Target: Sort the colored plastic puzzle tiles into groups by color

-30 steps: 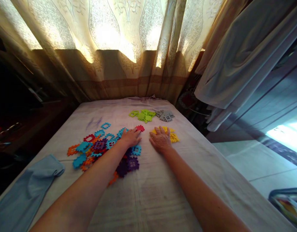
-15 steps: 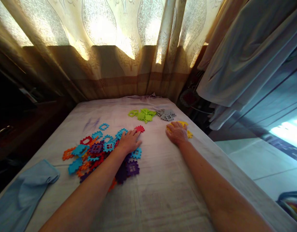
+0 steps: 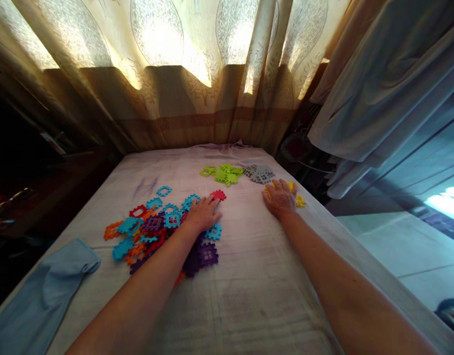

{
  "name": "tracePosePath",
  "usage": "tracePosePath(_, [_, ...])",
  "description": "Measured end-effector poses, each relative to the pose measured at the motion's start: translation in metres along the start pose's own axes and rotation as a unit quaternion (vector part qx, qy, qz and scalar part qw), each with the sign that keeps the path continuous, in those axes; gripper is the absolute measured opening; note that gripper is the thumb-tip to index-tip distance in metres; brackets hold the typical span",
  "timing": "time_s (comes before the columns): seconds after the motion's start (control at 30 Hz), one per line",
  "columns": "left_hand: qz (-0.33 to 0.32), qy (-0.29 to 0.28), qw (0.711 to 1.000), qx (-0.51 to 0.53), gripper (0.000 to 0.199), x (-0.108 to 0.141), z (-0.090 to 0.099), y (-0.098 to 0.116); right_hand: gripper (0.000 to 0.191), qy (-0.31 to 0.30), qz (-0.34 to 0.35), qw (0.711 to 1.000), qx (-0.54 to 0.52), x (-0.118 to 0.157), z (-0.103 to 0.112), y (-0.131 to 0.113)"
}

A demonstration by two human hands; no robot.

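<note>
My left hand (image 3: 203, 214) rests, fingers apart, on the right side of a mixed heap of toothed plastic building tiles. Its fingertips are beside or touching a red tile (image 3: 219, 195); whether they press on it I cannot tell. Around that hand lie a blue window-frame tile (image 3: 172, 220), a purple window tile (image 3: 208, 254) and orange tiles (image 3: 112, 230), with more hidden under the forearm. Over on the right, my right hand (image 3: 281, 199) lies with spread fingers on a group of yellow tiles (image 3: 300, 201), covering most of them.
Green tiles (image 3: 227, 174) and grey tiles (image 3: 261, 174) sit in groups toward the far end of the sheet-covered table (image 3: 245, 276). A light blue cloth (image 3: 56, 283) lies at the left edge. Curtains (image 3: 197, 106) hang behind, and clothing (image 3: 367, 93) hangs at right.
My right hand has shifted slightly to the right, and the yellow tiles moved with it. My left hand stays about where it was on the heap. The camera view has turned a little.
</note>
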State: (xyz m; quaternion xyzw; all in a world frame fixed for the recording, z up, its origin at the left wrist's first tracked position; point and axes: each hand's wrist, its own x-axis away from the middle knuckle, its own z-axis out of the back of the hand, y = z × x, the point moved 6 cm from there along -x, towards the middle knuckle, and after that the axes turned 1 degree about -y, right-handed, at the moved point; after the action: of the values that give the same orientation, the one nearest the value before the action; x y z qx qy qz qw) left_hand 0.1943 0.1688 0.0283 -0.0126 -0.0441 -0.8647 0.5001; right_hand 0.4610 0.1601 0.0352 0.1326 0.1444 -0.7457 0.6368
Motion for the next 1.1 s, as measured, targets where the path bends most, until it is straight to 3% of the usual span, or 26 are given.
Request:
tracePosePath(0.17, [-0.042,-0.006,0.999,0.026,0.051,-0.003,0.011,-0.003,0.038,-0.014,0.097,0.994,-0.037,0.019,0.010,-0.054])
tracePosePath(0.27, [-0.060,0.041,0.997,0.026,0.051,0.013,0.031,-0.019,0.039,-0.046,0.136,0.986,-0.085,0.023,0.012,-0.095])
tracePosePath(0.4, [0.002,0.101,0.995,0.014,0.053,0.067,0.042,-0.066,0.045,-0.093,0.088,0.982,-0.135,0.018,0.006,-0.135])
tracePosePath(0.5, [0.103,0.123,0.987,0.010,0.059,0.123,0.030,-0.099,0.047,-0.139,0.040,0.977,-0.158,0.020,0.000,-0.161])
tracePosePath(0.57, [0.152,0.123,0.980,0.016,0.066,0.155,0.016,-0.110,0.047,-0.155,0.040,0.972,-0.171,0.028,0.000,-0.180])
tracePosePath(0.67, [0.179,0.121,0.976,0.027,0.078,0.186,-0.002,-0.108,0.048,-0.154,0.074,0.964,-0.204,0.045,0.007,-0.210])
tracePosePath(0.8, [0.143,0.138,0.979,0.042,0.086,0.203,-0.014,-0.090,0.046,-0.151,0.161,0.938,-0.266,0.075,0.024,-0.234])
tracePosePath(0.9, [0.090,0.134,0.986,0.050,0.097,0.213,-0.021,-0.079,0.054,-0.143,0.199,0.931,-0.271,0.103,0.038,-0.232])
tracePosePath(1.0, [0.053,0.114,0.990,0.057,0.104,0.223,-0.027,-0.072,0.075,-0.150,0.251,0.924,-0.248,0.137,0.048,-0.225])
tracePosePath(1.1, [0.037,0.120,0.990,0.066,0.091,0.226,-0.026,-0.067,0.085,-0.156,0.295,0.918,-0.215,0.164,0.051,-0.225])
